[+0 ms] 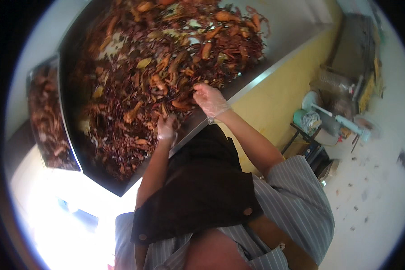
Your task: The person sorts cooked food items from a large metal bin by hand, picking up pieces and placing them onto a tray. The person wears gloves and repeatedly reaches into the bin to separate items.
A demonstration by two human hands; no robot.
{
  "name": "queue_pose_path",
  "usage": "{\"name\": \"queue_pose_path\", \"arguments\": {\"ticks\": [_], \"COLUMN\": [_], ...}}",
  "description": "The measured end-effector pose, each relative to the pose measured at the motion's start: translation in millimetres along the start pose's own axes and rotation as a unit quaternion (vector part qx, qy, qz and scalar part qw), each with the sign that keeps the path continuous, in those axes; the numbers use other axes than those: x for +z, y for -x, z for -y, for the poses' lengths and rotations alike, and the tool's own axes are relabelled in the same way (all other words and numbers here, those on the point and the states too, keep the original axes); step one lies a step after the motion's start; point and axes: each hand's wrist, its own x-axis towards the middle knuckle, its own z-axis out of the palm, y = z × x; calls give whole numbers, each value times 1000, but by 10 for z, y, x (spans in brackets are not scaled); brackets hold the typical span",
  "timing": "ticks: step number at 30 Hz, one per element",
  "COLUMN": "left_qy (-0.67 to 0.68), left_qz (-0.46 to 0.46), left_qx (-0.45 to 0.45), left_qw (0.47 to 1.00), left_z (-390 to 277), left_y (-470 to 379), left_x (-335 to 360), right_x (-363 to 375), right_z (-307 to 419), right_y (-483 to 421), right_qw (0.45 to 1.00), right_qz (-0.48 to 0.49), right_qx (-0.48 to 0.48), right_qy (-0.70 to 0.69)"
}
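Note:
Before me a wide metal tray (281, 44) holds a heap of cooked, reddish-brown meat pieces (158, 81), mixed with dried red chilies and a few leaves. Both hands wear clear plastic gloves. My left hand (166, 128) is low in the heap near the tray's front rim, its fingers around a brownish piece of food (164, 110) that sticks up from them. To its right, my right hand (209, 99) hangs over the heap's front edge, fingers curled. Whether anything sits inside those curled fingers is hidden.
A narrower container (50, 114) of similar food adjoins the tray on the left. On the right are a yellow panel (256, 111) below the rim, a light-blue fan (352, 128), a green tub (300, 116) and a dark stand (315, 155). Dark marks dot the pale floor (368, 189).

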Motion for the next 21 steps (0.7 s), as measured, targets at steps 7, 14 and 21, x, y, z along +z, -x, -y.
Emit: {"name": "queue_pose_path", "arguments": {"ticks": [7, 14, 21], "left_qy": [371, 443, 442], "left_qz": [120, 130, 103], "left_qx": [-135, -94, -65], "left_qw": [911, 882, 889], "left_z": [-1361, -1646, -1722], "left_y": [-140, -187, -63], "left_x": [-273, -283, -229], "right_x": [209, 484, 550], "right_z": [543, 1265, 1609], "right_y": [40, -13, 69], "right_qw": [989, 932, 887], "right_qz": [106, 131, 185], "right_qx": [-81, -326, -260], "right_qy": [-66, 84, 334]}}
